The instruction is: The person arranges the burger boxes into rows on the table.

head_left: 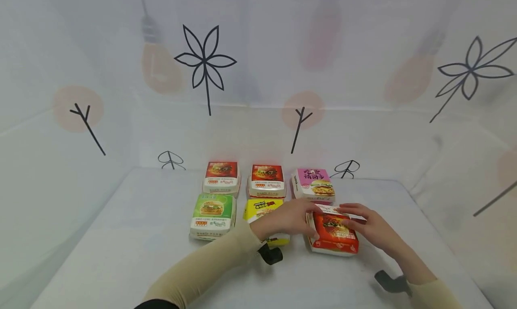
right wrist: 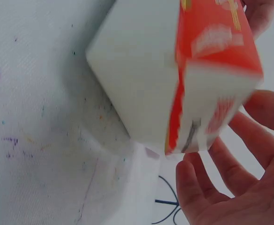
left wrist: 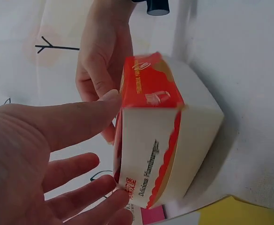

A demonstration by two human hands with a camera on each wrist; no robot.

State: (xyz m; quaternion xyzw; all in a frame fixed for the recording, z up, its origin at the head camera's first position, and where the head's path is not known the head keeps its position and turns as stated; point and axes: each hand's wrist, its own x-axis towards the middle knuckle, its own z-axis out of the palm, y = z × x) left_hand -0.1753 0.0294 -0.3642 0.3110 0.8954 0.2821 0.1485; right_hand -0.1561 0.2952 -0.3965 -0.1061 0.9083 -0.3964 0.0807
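A red and white hamburger box [head_left: 335, 237] sits at the right end of the front row, its lid closed. My left hand [head_left: 292, 217] is at the box's left side, with thumb [left wrist: 106, 101] and fingers spread along the lid edge. On the opposite side, my right hand [head_left: 373, 228] has its fingers reaching over the lid. In the right wrist view the right fingers [right wrist: 235, 168] look loosely spread beside the slightly blurred box [right wrist: 211, 108]. A yellow box [head_left: 262, 206] lies partly hidden under the left forearm.
Left of the yellow box stands a green hamburger box [head_left: 214, 212]. Behind are two red-topped boxes, one on the left [head_left: 221, 176] and one in the middle [head_left: 266, 180], plus a pink box [head_left: 314, 183] on the right. A patterned cloth wall [head_left: 250, 134] borders the white table [head_left: 133, 237].
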